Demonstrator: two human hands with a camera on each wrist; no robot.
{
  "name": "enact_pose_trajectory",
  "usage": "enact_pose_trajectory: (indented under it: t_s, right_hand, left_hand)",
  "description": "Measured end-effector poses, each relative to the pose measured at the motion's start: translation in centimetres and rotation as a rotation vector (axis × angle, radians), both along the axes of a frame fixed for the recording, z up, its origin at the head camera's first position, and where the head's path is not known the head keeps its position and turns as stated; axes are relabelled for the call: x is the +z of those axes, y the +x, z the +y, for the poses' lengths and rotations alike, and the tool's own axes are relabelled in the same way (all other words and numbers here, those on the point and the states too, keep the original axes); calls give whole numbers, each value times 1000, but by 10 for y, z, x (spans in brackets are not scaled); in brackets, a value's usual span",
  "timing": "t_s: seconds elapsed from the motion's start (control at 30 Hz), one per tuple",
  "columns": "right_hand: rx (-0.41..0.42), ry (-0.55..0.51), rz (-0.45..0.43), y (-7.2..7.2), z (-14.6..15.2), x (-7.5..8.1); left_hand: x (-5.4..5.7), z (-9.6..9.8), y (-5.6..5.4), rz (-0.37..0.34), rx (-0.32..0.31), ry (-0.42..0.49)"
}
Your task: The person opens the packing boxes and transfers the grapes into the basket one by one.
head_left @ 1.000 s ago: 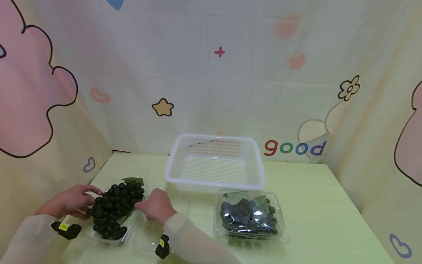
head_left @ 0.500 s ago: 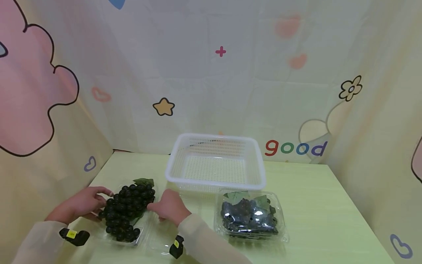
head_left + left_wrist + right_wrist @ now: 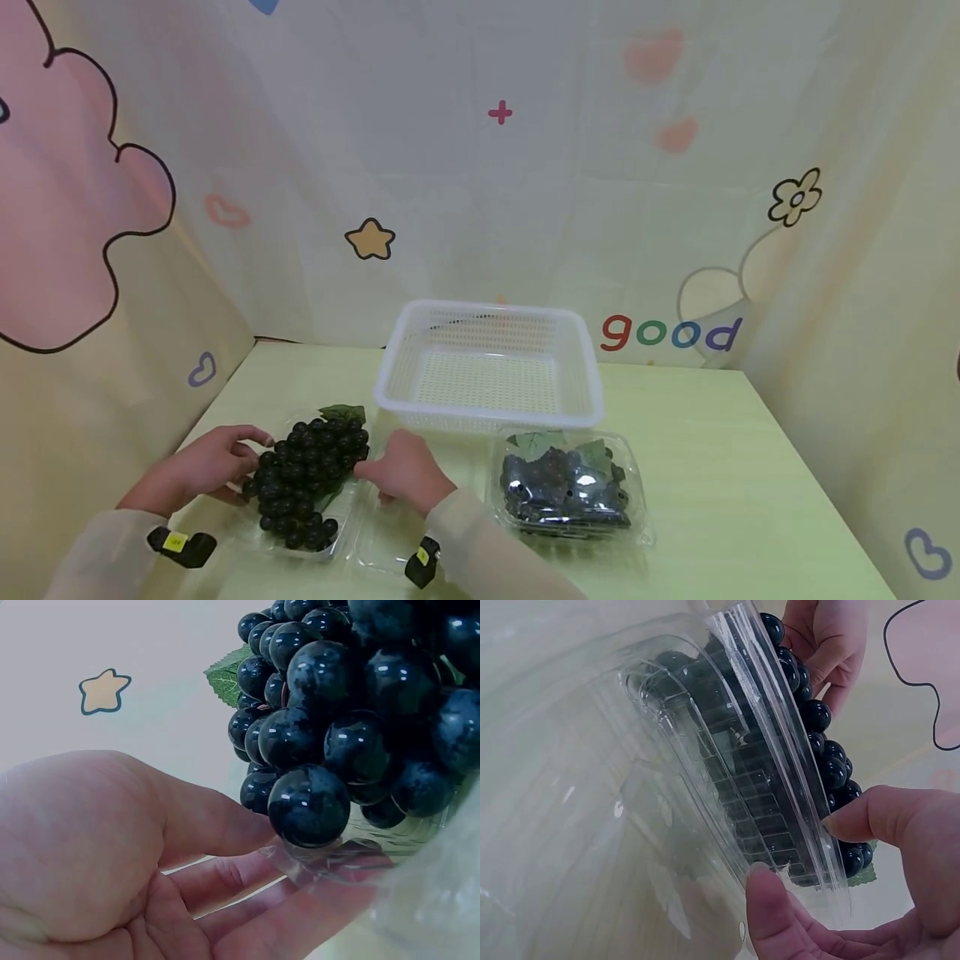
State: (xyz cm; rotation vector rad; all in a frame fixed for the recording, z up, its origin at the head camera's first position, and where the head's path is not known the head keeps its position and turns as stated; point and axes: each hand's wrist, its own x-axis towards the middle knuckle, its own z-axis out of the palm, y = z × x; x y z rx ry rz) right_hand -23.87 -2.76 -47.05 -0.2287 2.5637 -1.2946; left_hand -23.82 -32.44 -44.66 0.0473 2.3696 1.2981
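A bunch of dark grapes (image 3: 309, 475) with a green leaf (image 3: 343, 412) sits in an opened clear plastic clamshell box (image 3: 347, 521) at the table's left. My left hand (image 3: 213, 467) grips the box's left rim; the left wrist view puts its thumb beside the lowest grape (image 3: 309, 806) and its fingers under the clear edge. From the other side, my right hand (image 3: 408, 468) pinches the rim where base and lid meet, thumb above and fingers below in the right wrist view. The transparent lid (image 3: 386, 533) lies folded out under my right wrist.
Behind the hands stands a white perforated plastic basket (image 3: 487, 383) with nothing in it. A second, closed clamshell box (image 3: 566, 487) of dark grapes lies right of my right forearm. Printed curtains (image 3: 480, 183) enclose the pale table (image 3: 720, 483).
Both hands and the opened box with its grapes have moved to the right along the table, more slowly in the last half second. The basket and the closed box stay where they were.
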Motion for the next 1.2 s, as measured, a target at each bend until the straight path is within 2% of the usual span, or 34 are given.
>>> enact_pose_trajectory:
  t_s: [0.33, 0.63, 0.77, 0.8, 0.87, 0.97, 1.03, 1.07, 1.13, 1.2]
  right_hand:
    - [-23, -25, -14, 2, 9, 1]
    - [-15, 8, 33, 6, 13, 8]
    - [-24, -25, 74, 11, 14, 14]
    - [-21, -54, 77, 12, 14, 17]
    - [9, -216, -15, 16, 12, 22]
    - [25, -537, -267, 24, 9, 31]
    - [-10, -763, -463, 30, 6, 40]
    - [-38, -830, -524, 32, 4, 44]
    - [-93, -944, -603, 36, 0, 51]
    - [-131, -1023, -645, 38, -5, 56]
  left_hand:
    - [-2, 8, 3, 6, -17, 21]
    - [2, 12, 3, -18, 5, 3]
    - [2, 11, 3, -18, 9, -7]
    - [1, 11, 3, -19, 10, -9]
    - [1, 10, 3, -17, 9, -12]
    - [0, 10, 2, -20, 18, -10]
    - [0, 10, 2, -13, 8, -16]
    - [0, 11, 1, -13, 11, -18]
    - [0, 11, 0, -17, 22, -22]
    - [0, 12, -1, -17, 16, -24]
